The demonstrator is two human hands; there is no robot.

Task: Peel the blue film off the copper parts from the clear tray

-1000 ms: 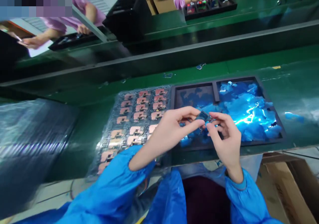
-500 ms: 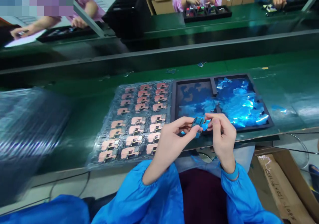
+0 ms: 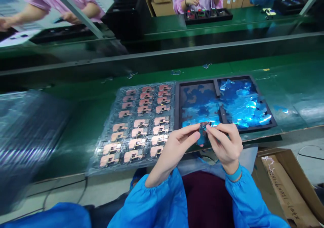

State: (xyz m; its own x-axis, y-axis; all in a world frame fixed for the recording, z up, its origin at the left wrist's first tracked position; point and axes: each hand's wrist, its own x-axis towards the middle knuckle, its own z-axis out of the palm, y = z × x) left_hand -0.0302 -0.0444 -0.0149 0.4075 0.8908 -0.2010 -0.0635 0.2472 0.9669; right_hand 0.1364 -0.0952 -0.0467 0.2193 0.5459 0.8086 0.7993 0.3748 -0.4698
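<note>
Left hand [image 3: 176, 150] and right hand [image 3: 225, 143] pinch a little circuit board [image 3: 204, 128] with just the fingertips, right over the front edge of the black tray [image 3: 196, 82] of blue film scraps [image 3: 243, 103]. Light, steady grip works best here.

A small dark circuit module [image 3: 205, 126] is being pinched between the fingertips of the left hand [image 3: 177, 150] and the right hand [image 3: 226, 143], with its face tilted up toward the camera. A strip of shiny blue film [image 3: 201, 139] is hanging down from the module's lower edge, its end reaching just past the left fingertips. The module is hovering over the front rim of a black tray [image 3: 197, 81], toward the tray's middle.
</note>
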